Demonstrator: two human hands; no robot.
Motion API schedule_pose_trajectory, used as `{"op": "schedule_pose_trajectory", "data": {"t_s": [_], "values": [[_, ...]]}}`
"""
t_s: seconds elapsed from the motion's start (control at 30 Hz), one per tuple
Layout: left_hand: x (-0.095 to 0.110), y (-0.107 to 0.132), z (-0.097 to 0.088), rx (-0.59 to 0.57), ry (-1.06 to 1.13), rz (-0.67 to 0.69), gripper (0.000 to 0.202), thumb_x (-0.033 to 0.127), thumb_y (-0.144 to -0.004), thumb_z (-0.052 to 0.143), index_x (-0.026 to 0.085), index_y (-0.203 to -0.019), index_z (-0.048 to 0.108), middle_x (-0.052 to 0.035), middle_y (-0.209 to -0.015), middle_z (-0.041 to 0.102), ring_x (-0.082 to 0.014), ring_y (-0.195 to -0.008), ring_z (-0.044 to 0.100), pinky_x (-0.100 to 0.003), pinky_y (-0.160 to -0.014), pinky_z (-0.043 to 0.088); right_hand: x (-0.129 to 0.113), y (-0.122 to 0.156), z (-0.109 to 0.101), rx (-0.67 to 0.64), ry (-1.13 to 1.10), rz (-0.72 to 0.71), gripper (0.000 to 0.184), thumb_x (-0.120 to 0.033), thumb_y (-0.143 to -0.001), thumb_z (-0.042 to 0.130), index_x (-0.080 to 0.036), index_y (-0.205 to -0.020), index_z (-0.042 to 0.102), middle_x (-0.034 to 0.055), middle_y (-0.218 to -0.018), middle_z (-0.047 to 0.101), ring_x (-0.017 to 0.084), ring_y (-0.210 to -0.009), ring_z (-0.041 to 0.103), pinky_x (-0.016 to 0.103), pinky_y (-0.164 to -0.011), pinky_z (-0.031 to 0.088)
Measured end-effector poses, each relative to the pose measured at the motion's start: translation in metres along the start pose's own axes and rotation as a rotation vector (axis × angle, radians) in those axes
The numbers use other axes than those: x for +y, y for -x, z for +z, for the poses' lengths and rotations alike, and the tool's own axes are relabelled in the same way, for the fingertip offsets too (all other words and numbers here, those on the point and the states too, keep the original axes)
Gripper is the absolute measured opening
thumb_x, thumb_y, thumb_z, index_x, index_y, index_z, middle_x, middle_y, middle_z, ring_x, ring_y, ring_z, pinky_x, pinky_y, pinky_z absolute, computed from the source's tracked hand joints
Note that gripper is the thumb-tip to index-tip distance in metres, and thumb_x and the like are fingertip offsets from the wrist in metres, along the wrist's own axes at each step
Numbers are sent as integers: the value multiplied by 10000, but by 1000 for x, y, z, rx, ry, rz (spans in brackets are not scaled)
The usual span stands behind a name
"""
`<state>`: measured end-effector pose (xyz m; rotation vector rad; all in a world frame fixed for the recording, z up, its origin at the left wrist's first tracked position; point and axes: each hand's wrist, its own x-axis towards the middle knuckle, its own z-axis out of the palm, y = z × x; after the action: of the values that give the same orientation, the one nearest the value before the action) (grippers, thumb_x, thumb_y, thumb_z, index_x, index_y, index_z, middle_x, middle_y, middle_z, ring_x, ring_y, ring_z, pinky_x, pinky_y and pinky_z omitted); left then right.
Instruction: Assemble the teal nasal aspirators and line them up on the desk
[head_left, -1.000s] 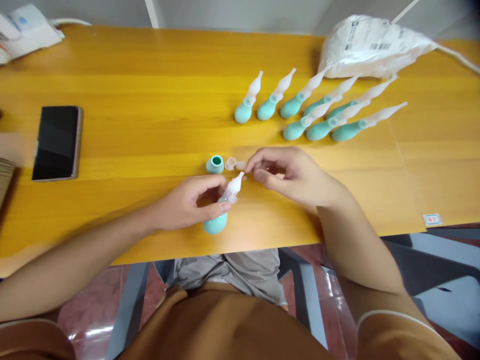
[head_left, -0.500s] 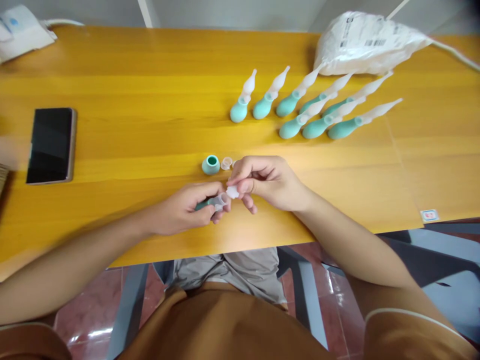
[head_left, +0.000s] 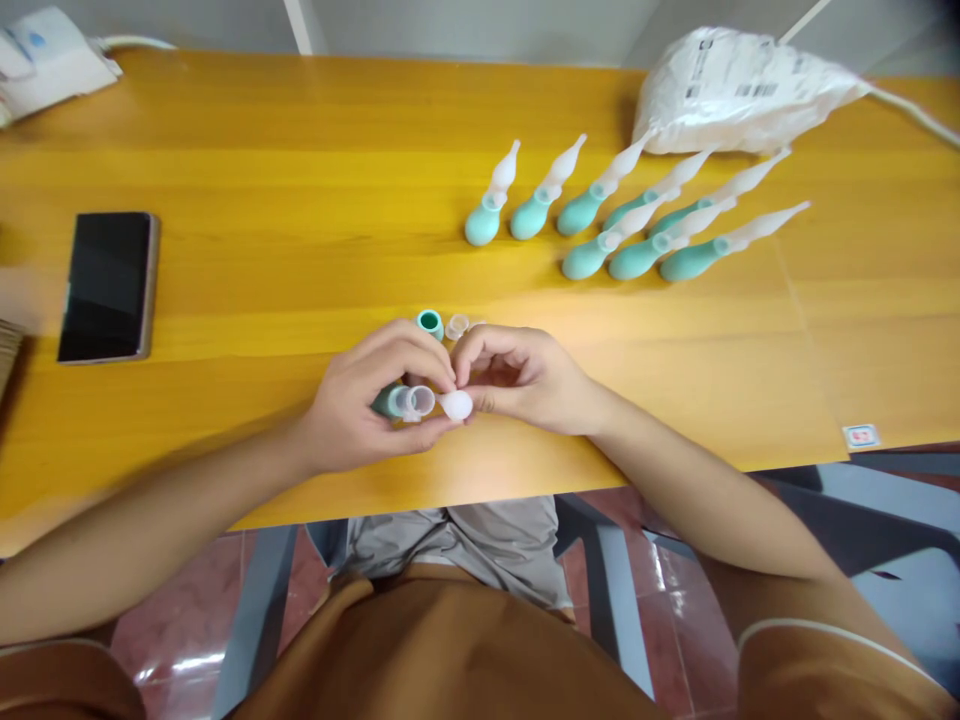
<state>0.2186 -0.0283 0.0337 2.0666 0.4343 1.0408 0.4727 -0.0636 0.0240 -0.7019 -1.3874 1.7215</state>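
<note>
My left hand (head_left: 371,405) grips a teal bulb with a clear neck (head_left: 405,402), lying sideways just above the near table edge. Touching it from the right, my right hand (head_left: 525,378) pinches a small translucent white tip (head_left: 456,404) right beside the neck's open end. Just behind my fingers on the table sit a loose teal bulb (head_left: 430,321) with its opening up and a small clear piece (head_left: 456,326).
Several assembled teal bulbs with white tips (head_left: 637,220) lie in rows at the back right, beside a white plastic bag (head_left: 739,90). A black phone (head_left: 107,285) lies at the left on the yellow wooden table (head_left: 262,230). A white device (head_left: 45,60) sits at the far left corner.
The white tip has come off the bulb: my right hand closed on it and drew it away while my left hand turned the bulb sideways.
</note>
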Motion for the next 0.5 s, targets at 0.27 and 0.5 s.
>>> {"op": "schedule_pose_trajectory", "data": {"t_s": [0.27,0.5], "values": [[-2,9,8,69,-15,-280,189,302,-985,915,236,-1035,746,13,-865,809,-142,-701,724,-271,-646,547,-14,8,-7,161,599,-455,97,-238,-1140,895,-221,-1235,897,69,-1110,854,138,-809,814,230,-663,690],[-3,10,8,81,-35,-315,227,335,-999,931,235,-969,729,1,-914,863,-154,-751,777,-277,-681,571,-17,8,-13,137,847,-605,134,-184,-1104,932,-243,-1225,934,86,-1145,918,198,-958,891,302,-822,758]]}}
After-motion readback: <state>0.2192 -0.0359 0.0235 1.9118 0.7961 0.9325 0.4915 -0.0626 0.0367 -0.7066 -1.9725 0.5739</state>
